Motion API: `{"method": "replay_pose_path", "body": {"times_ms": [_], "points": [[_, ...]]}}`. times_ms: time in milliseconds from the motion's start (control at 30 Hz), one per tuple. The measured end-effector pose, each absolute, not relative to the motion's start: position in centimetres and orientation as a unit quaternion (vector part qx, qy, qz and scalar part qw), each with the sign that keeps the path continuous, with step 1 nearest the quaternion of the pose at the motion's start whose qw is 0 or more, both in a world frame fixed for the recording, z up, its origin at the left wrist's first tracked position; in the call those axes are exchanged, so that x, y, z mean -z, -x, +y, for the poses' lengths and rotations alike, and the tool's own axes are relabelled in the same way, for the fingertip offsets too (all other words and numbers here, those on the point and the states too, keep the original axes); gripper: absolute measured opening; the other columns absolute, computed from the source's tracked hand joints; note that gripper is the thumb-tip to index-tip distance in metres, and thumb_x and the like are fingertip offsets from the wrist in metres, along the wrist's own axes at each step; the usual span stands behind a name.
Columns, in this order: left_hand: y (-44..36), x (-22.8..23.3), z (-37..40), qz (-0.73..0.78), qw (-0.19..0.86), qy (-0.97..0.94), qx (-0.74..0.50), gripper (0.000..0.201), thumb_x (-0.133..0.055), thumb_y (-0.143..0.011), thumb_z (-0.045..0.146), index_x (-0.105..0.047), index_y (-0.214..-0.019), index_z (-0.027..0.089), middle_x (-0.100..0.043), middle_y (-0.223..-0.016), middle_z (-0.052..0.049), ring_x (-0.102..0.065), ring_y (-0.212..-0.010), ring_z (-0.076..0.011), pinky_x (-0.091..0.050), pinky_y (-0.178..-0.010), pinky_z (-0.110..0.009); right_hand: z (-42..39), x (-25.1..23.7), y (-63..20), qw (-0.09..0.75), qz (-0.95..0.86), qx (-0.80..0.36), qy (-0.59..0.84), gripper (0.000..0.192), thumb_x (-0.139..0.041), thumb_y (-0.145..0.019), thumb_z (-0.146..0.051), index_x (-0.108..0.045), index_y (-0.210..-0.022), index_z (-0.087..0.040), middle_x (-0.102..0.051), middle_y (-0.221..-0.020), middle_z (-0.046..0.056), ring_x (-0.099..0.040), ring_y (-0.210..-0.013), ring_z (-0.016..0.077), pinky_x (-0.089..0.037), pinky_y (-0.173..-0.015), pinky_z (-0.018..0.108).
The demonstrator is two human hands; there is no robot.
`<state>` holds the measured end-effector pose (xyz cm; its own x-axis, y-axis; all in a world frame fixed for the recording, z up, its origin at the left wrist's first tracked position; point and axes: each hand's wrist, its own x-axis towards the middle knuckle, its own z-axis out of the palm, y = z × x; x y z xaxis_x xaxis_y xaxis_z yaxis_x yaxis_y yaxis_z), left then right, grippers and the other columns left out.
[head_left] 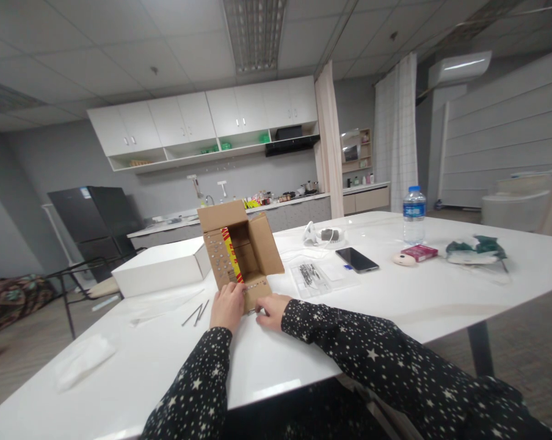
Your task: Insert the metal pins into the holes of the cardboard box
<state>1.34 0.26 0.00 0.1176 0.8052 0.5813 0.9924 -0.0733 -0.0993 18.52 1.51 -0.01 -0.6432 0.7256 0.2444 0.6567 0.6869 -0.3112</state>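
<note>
An open cardboard box (257,243) stands tilted in front of me, with rows of small shiny metal heads in its left side and a red-and-yellow strip along that side's edge. My left hand (228,304) grips the box's lower left part, fingers curled against the cardboard. At the lower right front, my right hand (271,310) has its fingers bent together near the box's bottom edge; a small metallic thing shows by the fingertips, too small to name. Left of my left hand lie long metal nails or screws (203,312) on the white table (276,373).
A white box (161,269) stands behind to the left. A plastic bag of thin dark metal pieces (310,276), a phone (357,260), a pink box (419,253) and a water bottle (414,217) are on the right. Crumpled tissue (83,360) lies near the left edge.
</note>
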Motion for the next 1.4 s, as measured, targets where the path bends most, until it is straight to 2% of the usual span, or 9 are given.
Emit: {"method": "replay_pose_path", "body": {"times_ms": [367, 800, 1100, 1400], "points": [[-1.6, -0.1, 0.2, -0.626, 0.267, 0.703, 0.206, 0.027, -0.042, -0.084, 0.017, -0.058, -0.105, 0.02, -0.061, -0.101, -0.008, -0.056, -0.094, -0.0216, -0.04, -0.082, -0.035, 1.5, -0.1, -18.5, 0.177, -0.901, -0.098, 0.383, 0.03, -0.056, -0.074, -0.036, -0.066, -0.099, -0.023, -0.066, -0.077, 0.003, -0.062, -0.081, 0.0223, -0.043, -0.066, 0.03], [-2.2, -0.5, -0.5, -0.65, 0.263, 0.681, 0.214, 0.019, -0.042, -0.084, 0.025, -0.059, -0.091, 0.02, -0.06, -0.095, -0.007, -0.057, -0.091, -0.0206, -0.039, -0.079, -0.035, 1.6, 0.1, -18.4, 0.185, -0.901, -0.097, 0.38, 0.028, -0.055, -0.075, -0.033, -0.066, -0.098, -0.023, -0.066, -0.076, 0.003, -0.062, -0.081, 0.0219, -0.043, -0.066, 0.029], [-2.0, -0.6, -0.5, -0.657, 0.264, 0.678, 0.196, 0.02, -0.039, -0.086, 0.025, -0.058, -0.089, 0.02, -0.064, -0.091, -0.007, -0.056, -0.093, -0.023, -0.037, -0.078, -0.037, 1.6, 0.1, -18.5, 0.182, -0.901, -0.1, 0.382, 0.03, -0.056, -0.074, -0.036, -0.066, -0.099, -0.023, -0.066, -0.078, 0.003, -0.061, -0.08, 0.0199, -0.041, -0.065, 0.028], [-2.2, -0.9, -0.7, -0.627, 0.314, 0.661, 0.267, 0.02, -0.041, -0.086, 0.027, -0.059, -0.09, 0.02, -0.065, -0.092, -0.006, -0.056, -0.091, -0.0212, -0.036, -0.08, -0.034, 1.6, 0.1, -18.5, 0.181, -0.9, -0.097, 0.386, 0.03, -0.054, -0.074, -0.036, -0.066, -0.099, -0.024, -0.067, -0.079, 0.004, -0.061, -0.082, 0.0206, -0.043, -0.067, 0.029]]}}
